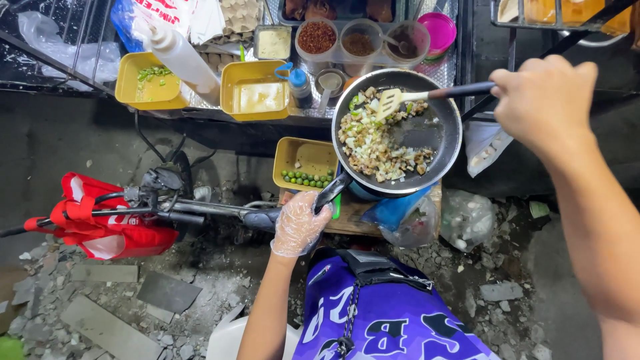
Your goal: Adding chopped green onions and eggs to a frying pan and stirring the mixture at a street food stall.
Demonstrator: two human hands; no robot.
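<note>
A black frying pan (437, 133) holds chopped meat with onion and green bits heaped on its left side. My left hand (298, 223), in a clear plastic glove, grips the pan's black handle (331, 192) at the lower left. My right hand (543, 100) is bare and closed on the dark handle of a slotted spatula (392, 101), whose pale blade rests in the food at the pan's upper left.
Yellow trays hold green chilli (148, 83), a pale sauce (257, 90) and small green limes (303, 163). Tubs of spices (360, 40), a squeeze bottle (180, 57) and a pink lid (437, 30) line the counter. A bicycle handlebar with a red bag (100, 217) stands left. Rubble covers the ground.
</note>
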